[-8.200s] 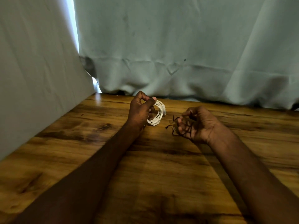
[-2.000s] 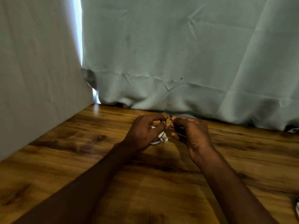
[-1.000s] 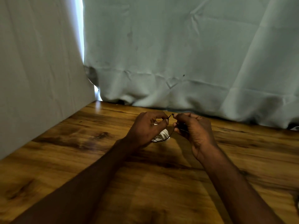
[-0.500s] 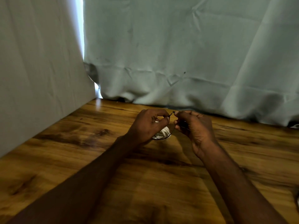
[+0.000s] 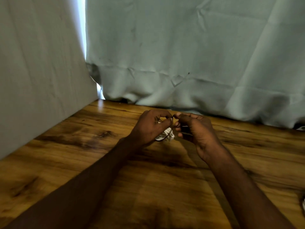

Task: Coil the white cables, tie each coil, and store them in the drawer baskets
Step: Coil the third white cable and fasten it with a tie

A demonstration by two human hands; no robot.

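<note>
A small coil of white cable (image 5: 166, 135) sits just above the wooden table (image 5: 148, 187), mostly hidden under my left hand (image 5: 151, 128). A thin dark tie (image 5: 173, 120) loops around the coil. My left hand pinches one end of the tie between thumb and forefinger. My right hand (image 5: 194, 129) pinches the other end right beside it, so the fingertips of both hands nearly touch above the coil. No drawer or basket is in view.
A pale cloth backdrop (image 5: 189, 55) hangs along the table's far edge and a white panel (image 5: 38, 63) walls off the left side. Part of another white object (image 5: 303, 204) shows at the right edge of the table.
Earlier my left hand held the coil up while the right held loose ties. Both hands have since come together over the coil and hold the tie's ends; in the last second little has shifted.
</note>
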